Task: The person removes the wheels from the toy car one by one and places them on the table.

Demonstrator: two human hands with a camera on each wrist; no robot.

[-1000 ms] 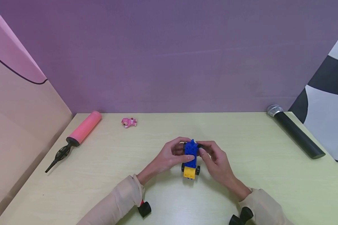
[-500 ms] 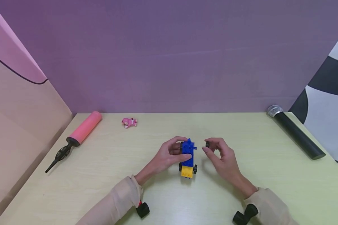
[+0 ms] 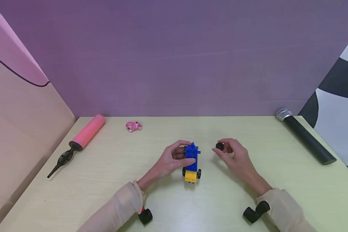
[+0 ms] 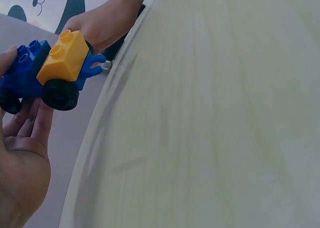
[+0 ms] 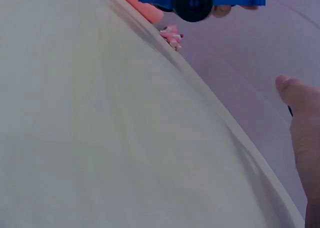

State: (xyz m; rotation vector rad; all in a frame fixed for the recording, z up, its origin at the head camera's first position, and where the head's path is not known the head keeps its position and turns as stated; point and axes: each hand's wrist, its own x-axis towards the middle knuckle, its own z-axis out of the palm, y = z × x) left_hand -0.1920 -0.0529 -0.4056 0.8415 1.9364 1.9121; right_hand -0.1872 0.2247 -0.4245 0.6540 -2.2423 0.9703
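Observation:
A toy car (image 3: 192, 164) of blue bricks with a yellow brick (image 4: 65, 55) at its near end is held above the table by my left hand (image 3: 170, 161), thumb on top and fingers along its left side. Black wheels show on its left side and at the near right; at the far right corner a bare blue axle stub (image 3: 199, 152) sticks out. To the right of the car, my right hand (image 3: 236, 156) pinches a loose black toy wheel (image 3: 219, 146) between thumb and fingers, apart from the car. In the right wrist view that wheel is mostly hidden by the thumb.
A pink balloon pump (image 3: 88, 132) with a black nozzle lies at the left of the table (image 3: 174, 206). A small pink bear figure (image 3: 133, 126) is near the back edge. At the right lies a black microphone (image 3: 305, 138). A purple partition (image 3: 174, 58) stands behind.
The wheel has come off the car's far right corner in my right hand, which has moved away to the right. My left hand and the car have shifted slightly left.

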